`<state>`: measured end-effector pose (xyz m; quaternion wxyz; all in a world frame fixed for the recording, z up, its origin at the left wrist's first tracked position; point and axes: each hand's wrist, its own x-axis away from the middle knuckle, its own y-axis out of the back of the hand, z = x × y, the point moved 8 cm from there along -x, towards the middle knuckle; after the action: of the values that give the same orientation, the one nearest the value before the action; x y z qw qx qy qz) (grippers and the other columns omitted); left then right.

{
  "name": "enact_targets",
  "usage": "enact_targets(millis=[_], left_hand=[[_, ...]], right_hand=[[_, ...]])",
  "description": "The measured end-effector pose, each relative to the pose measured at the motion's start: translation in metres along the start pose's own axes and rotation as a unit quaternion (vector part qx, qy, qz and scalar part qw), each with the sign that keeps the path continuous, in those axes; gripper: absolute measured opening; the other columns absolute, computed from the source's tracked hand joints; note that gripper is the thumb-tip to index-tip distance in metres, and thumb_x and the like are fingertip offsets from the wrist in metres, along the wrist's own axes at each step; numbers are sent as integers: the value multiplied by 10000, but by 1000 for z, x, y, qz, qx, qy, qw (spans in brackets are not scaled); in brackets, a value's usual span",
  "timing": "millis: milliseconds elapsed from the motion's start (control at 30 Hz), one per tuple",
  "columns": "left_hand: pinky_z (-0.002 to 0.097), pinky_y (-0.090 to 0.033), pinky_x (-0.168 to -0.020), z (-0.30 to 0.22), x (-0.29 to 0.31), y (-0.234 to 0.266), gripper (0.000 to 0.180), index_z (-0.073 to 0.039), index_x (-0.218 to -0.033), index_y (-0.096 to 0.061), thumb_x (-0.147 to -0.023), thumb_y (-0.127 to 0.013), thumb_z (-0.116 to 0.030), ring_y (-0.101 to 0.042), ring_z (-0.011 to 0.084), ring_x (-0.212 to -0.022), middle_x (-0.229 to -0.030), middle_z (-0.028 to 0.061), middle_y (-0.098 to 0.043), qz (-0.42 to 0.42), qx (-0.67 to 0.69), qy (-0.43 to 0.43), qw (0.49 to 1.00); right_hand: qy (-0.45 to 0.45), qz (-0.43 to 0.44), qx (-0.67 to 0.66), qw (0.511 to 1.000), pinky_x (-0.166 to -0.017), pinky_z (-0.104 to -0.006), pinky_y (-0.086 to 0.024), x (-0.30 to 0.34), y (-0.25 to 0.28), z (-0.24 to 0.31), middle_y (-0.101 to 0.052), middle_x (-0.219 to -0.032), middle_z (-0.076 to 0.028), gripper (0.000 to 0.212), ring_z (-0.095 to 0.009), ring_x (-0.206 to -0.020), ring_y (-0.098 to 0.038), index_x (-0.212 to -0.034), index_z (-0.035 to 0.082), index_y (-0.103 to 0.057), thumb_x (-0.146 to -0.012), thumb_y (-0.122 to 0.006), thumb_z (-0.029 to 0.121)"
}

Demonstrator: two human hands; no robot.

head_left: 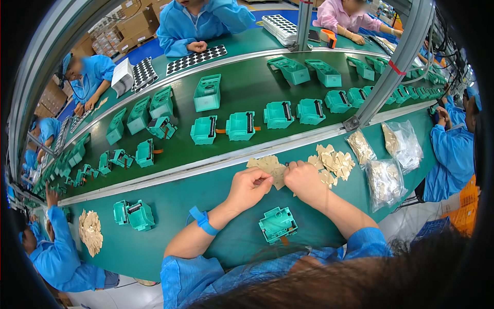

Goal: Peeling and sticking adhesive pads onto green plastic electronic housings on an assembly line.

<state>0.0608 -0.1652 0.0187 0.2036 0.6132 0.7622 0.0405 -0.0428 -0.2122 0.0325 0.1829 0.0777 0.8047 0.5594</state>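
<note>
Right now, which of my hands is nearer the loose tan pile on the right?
Your right hand: it's just left of the tan pile. Your left hand is farther left.

Observed remotely: I read no lettering, number or sign around or beyond the left hand [249,189] and right hand [302,179].
</note>
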Motion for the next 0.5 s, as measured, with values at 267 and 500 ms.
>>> enact_targets(millis=[267,500], left_hand=[[225,-492,-658,12,6,-16,117,35,-882,-658,-826,-653,-68,-603,103,-758,-867,62,-648,-47,250,81,964],[218,-502,-687,-2,13,-31,127,46,-923,-627,-837,-641,-45,-609,102,-779,-860,47,-636,16,383,90,919]], right_hand=[[-280,-160,-650,688,-586,-234,-469,33,-5,-44,-603,-760,-49,58,-115,-678,-583,-785,20,-600,-766,-648,-5],[-266,-218,-674,654,-606,-248,-440,42,26,-29,-572,-774,-22,93,-131,-703,-559,-799,45,-583,-764,-649,-11]])
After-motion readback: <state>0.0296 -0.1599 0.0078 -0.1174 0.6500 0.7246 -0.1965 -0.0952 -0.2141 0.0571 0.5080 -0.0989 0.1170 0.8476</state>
